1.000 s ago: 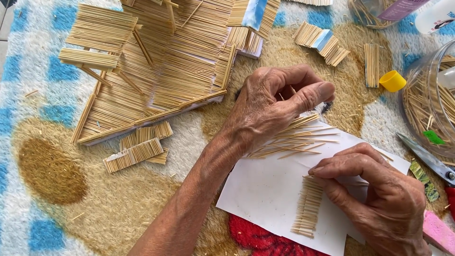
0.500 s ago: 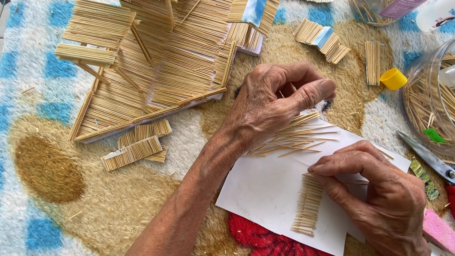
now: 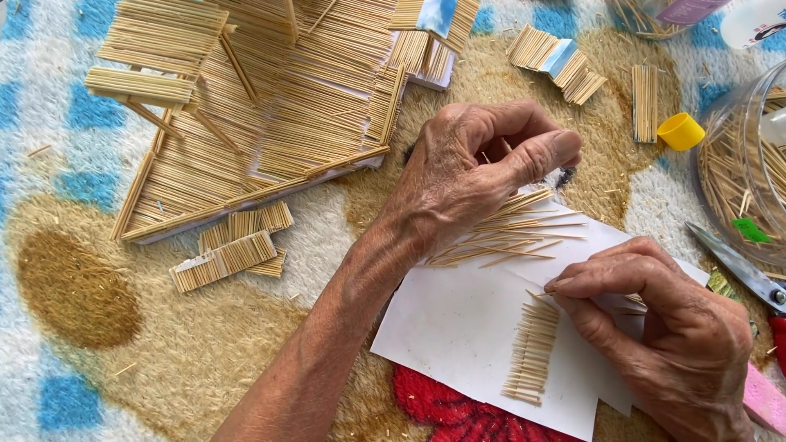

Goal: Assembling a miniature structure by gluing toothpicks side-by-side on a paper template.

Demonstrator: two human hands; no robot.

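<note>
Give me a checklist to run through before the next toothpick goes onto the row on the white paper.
1. Left hand has a stick pinched: ok, a thin one shows between its fingers.
2. Right hand pins the white paper sheet: ok.
3. Glued row of short toothpicks lies even: ok.
4. Loose pile of long wooden toothpicks within reach: ok.
5. Fresh glue on the row's end: cannot tell.

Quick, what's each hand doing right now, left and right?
Left hand: closed, fingers pinching thin toothpicks above the loose pile.
Right hand: fingers curled, pressing on the toothpick row on white paper; holding nothing visible.
</note>
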